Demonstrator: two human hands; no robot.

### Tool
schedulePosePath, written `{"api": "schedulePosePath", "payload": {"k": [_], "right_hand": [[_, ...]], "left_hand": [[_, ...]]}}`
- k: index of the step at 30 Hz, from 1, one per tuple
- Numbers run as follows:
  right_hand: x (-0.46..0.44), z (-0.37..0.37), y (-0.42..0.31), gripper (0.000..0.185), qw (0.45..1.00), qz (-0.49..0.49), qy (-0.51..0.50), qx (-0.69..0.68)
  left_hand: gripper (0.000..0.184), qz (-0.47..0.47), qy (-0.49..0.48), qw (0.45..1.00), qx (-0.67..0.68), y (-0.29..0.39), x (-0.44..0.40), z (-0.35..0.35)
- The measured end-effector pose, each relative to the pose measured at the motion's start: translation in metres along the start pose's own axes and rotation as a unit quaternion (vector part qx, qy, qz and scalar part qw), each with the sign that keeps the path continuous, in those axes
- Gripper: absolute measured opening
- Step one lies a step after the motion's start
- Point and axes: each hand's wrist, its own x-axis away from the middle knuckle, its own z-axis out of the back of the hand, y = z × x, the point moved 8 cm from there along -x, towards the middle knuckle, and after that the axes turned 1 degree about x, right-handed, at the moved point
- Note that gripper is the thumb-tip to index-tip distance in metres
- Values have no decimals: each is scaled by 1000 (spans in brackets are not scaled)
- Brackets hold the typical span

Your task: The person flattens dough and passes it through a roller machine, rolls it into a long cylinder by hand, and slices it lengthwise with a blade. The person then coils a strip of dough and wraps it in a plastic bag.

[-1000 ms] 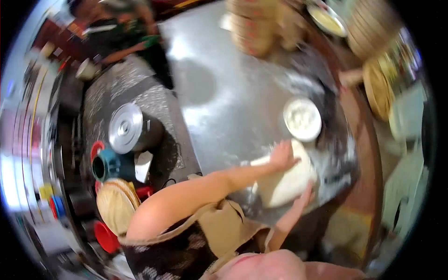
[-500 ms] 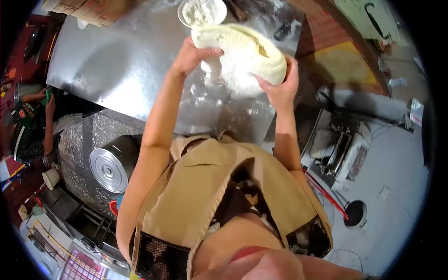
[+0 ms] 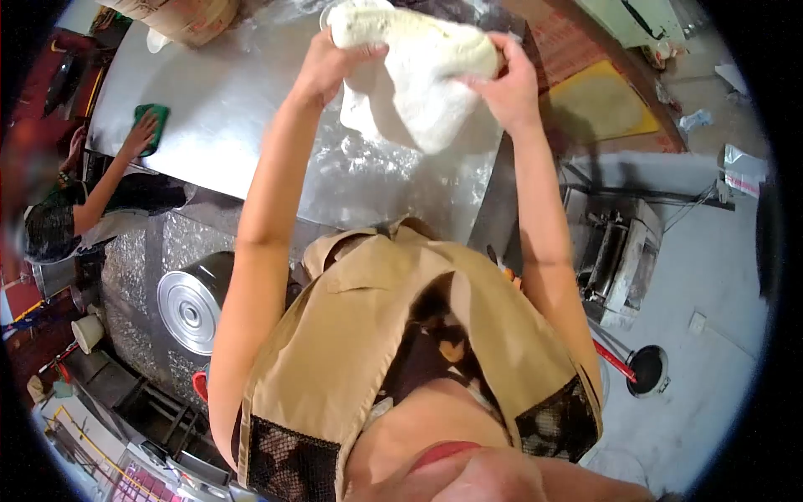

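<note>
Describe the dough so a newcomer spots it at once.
Find the shiny metal table in the upper part of the view. Over its floured end, look between the person's left hand and right hand. The dough is the large, creamy-white piece they grip, one soft mass, unlike the loose flour scattered on the metal.

One piece of dough [image 3: 422, 67], cream-white, soft and unbroken where visible. Gripped at its two upper ends by the left hand [image 3: 324, 71] and right hand [image 3: 512, 88]. Upper border thick, rounded; lower portion a flap tapering bluntly toward the near edge of the bench [image 3: 242, 75]. Position: by the bench's right edge. Flap's contact with bench undetermined.
</note>
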Motion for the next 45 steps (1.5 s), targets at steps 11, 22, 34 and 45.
{"api": "schedulePosePath", "payload": {"k": [11, 22, 34, 45], "right_hand": [[1, -31, 54, 48, 956, -196, -119, -182], [10, -128, 179, 63, 944, -127, -71, 295], [29, -164, 166, 67, 963, -43, -15, 265], [127, -164, 136, 73, 971, -60, 28, 232]], "left_hand": [[51, 47, 10, 986, -160, 9, 0, 13], [76, 78, 135, 792, -590, -175, 14, 71], [83, 11, 117, 762, -637, -185, 43, 17], [73, -22, 113, 804, -583, -177, 112, 21]]}}
